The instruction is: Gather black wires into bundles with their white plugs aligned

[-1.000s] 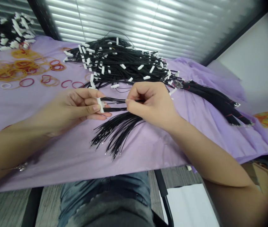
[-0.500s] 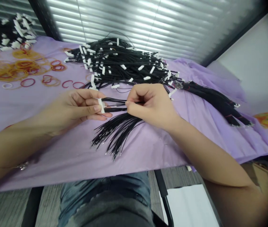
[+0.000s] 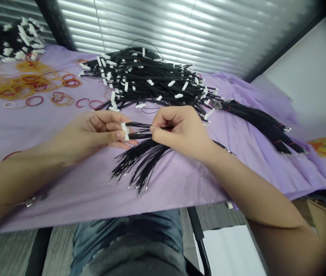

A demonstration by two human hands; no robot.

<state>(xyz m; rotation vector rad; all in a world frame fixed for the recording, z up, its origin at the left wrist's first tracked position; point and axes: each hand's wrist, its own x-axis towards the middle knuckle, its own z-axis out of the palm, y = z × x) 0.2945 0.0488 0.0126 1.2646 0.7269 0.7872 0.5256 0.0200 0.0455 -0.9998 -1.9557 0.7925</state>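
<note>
Between thumb and fingers, my left hand grips a white connector housing with several black wires coming out of its right side. My right hand is closed in a pinch on black wires, just right of the housing. The wire ends inside that fist are hidden; some wire tips show past the wrist on the right. Below both hands, a fanned bunch of loose black wires with shiny metal tips lies on the purple cloth.
Behind my hands is a big heap of black cables with white connectors. Tied black wire bundles lie at the right. Yellow and red rubber bands are scattered at the left, near another connector pile. Blinds hang behind the table.
The right hand has shifted slightly left and down, nearer the housing. Wire tips now show beyond the right wrist. The left hand still grips the housing, almost in the same place.
</note>
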